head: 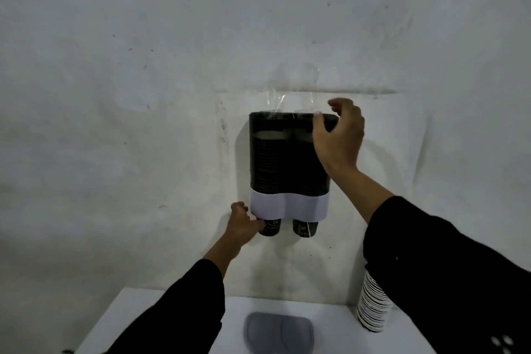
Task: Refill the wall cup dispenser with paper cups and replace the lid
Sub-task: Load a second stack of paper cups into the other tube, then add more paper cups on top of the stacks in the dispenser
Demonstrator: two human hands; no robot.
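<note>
At the dispenser (288, 164) top, right hand (339, 135) grip pinches its rim.

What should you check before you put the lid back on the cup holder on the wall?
1. Lid within reach: ok. The grey lid lies on the white table below the dispenser.
2. Both tubes filled: ok. The dispenser shows dark cup stacks in both columns, reaching near the top.
3. Top opening free: not ok. Clear plastic wrap sticks up out of it, and the right hand is at the rim.
4. Hands free for the lid: not ok. The left hand is at the bottom left cup.
5. Leftover cups out of the way: ok. A spare stack stands on the table at the right.
</note>
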